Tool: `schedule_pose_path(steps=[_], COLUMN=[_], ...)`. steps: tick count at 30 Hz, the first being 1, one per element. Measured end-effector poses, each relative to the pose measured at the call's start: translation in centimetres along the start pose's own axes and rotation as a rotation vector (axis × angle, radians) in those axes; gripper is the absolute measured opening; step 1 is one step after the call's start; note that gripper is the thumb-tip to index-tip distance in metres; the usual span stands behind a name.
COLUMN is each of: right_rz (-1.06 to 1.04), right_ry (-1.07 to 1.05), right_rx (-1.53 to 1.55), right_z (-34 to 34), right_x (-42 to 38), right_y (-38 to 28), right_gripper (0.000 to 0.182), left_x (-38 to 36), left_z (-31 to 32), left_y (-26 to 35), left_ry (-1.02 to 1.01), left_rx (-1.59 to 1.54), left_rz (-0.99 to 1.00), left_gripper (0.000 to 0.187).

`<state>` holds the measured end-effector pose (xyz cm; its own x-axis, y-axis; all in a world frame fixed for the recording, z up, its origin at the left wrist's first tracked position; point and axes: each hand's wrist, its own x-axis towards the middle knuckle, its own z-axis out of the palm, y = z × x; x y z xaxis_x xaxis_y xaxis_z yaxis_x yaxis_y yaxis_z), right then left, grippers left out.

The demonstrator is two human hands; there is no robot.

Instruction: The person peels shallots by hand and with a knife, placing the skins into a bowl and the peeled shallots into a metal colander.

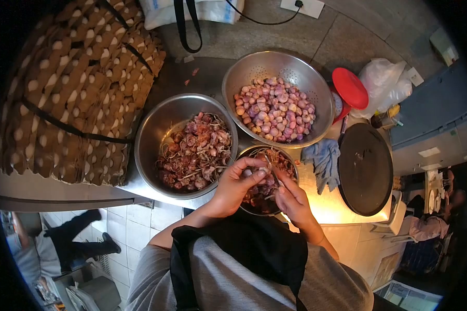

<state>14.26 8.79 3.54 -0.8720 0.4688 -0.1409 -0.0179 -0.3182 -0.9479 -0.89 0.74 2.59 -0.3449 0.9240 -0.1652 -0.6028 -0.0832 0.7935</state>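
Note:
My left hand is closed around a shallot, which its fingers partly hide. In my right hand is a small knife, its narrow blade against the shallot. Both hands are above a smaller metal bowl that contains reddish peels and trimmings. To the left, a large metal bowl contains unpeeled shallots with dry skins and stringy roots. A metal colander farther back contains peeled pink and purple shallots.
Stacked egg trays bound with black straps stand at the left. Right of the colander are a red-topped scale, a blue cloth, a round black pan and plastic bags. Another person is at lower left.

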Motion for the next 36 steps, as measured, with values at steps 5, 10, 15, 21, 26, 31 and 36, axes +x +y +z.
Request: schedule_pose_path(steps=[5,10,15,21,26,31,36], right_rz=[-0.030,0.015,0.035,0.009,-0.008,-0.163,-0.078], right_ry=[0.053,0.051,0.079,0.037,0.050,0.173,0.172], right_rx=[-0.301,-0.038,-0.117,0.011,0.031,-0.234,-0.086], right_z=[-0.1,-0.1,0.5,-0.3,-0.3,0.4,0.8], right_x=[0.3,0.3,0.0,0.3,0.4,0.7,0.4], right_y=[0.6,0.5,0.1,0.7,0.9,2.3,2.0], right_gripper=[0.042,0.041,0.040,0.041,0.040,0.039,0.040], left_x=[-0.1,-0.2,0.0,-0.1,-0.1,0.1,0.0], left_z=[-0.5,0.6,0.1,0.3,0.2,-0.2,0.5], left_y=[-0.6,0.6,-0.2,0.2,-0.2,-0.2,-0.5], left_ry=[0.056,0.095,0.087,0.075,0.120,0.133,0.157], left_rx=[0.121,0.106,0.132,0.094,-0.053,-0.241,-0.202], left_rz=[0.040,-0.014,0.067,0.004,-0.066,-0.195,-0.098], left_gripper=[0.024,0.022,0.025,0.022,0.016,0.014,0.025])
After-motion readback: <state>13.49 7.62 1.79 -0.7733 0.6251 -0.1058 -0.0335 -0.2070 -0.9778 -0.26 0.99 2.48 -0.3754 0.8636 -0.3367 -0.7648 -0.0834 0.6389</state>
